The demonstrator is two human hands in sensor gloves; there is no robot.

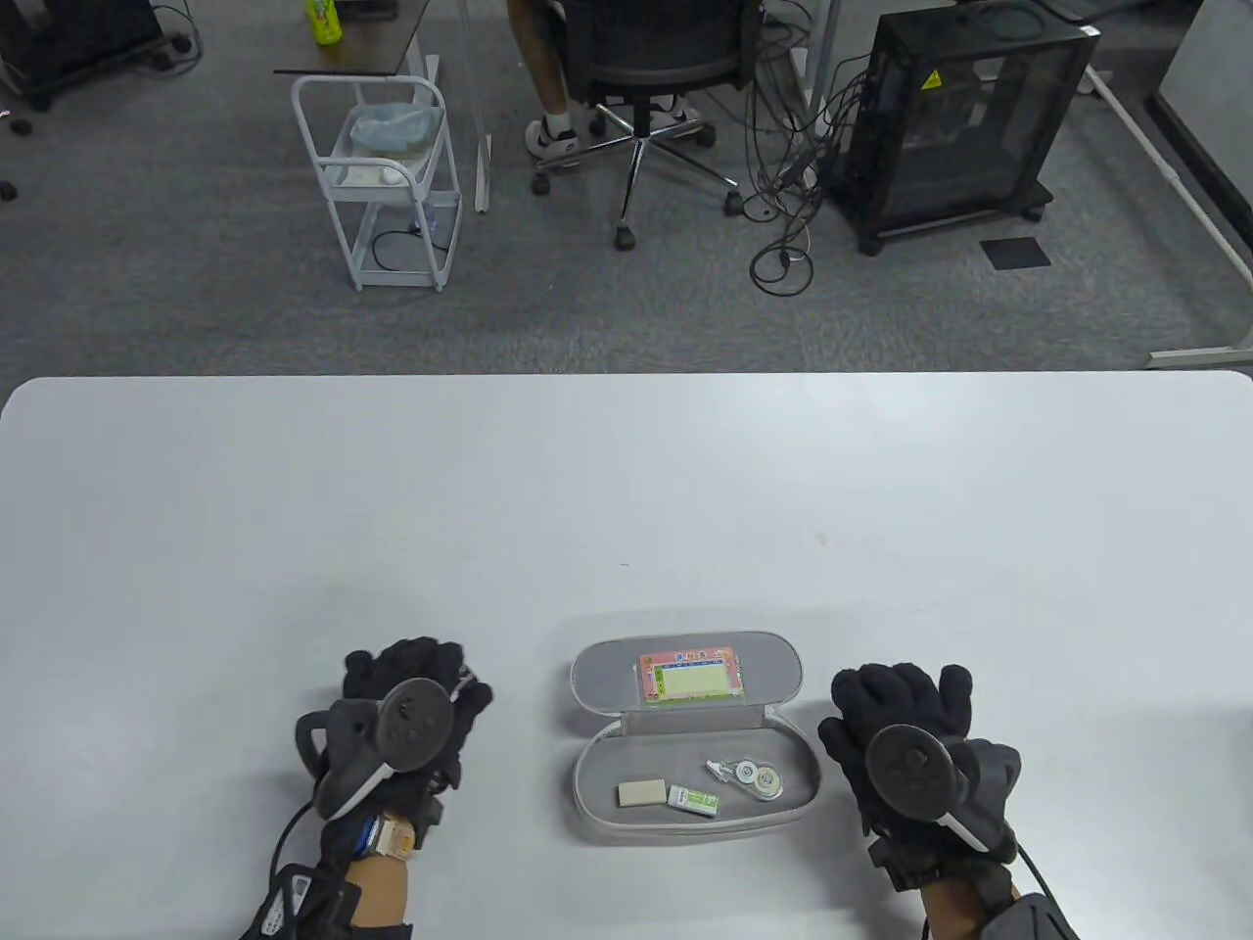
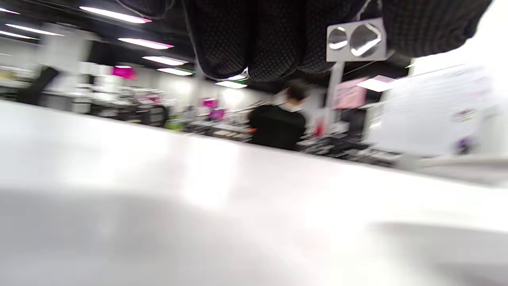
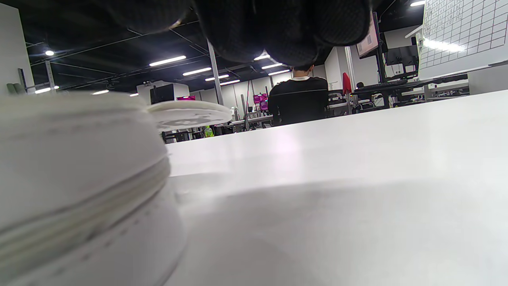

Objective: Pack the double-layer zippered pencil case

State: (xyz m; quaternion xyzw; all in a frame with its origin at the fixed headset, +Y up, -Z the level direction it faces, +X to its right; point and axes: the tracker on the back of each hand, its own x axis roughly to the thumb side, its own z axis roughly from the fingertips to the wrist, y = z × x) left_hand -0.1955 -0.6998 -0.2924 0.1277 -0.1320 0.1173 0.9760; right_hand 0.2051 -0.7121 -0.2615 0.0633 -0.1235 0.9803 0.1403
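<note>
A: Where are the hands?
B: Left hand [image 1: 406,720] and right hand [image 1: 905,729] lie either side of the pencil case [image 1: 690,734], holding nothing; whether the fingers are spread or curled, I cannot tell.

A: And the case?
B: Open at the near edge of the white table [image 1: 626,490]. Probably light, semi-stiff; grip its rim.

A: Beyond?
B: Grey carpet, an office chair [image 1: 641,59], a white cart [image 1: 387,176].

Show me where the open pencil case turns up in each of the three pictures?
Table view: the pencil case lies open at bottom centre, between both hands.
Left wrist view: too blurred to tell.
Right wrist view: its pale side fills the left, close up.
Shared landmark: the white table.
</note>
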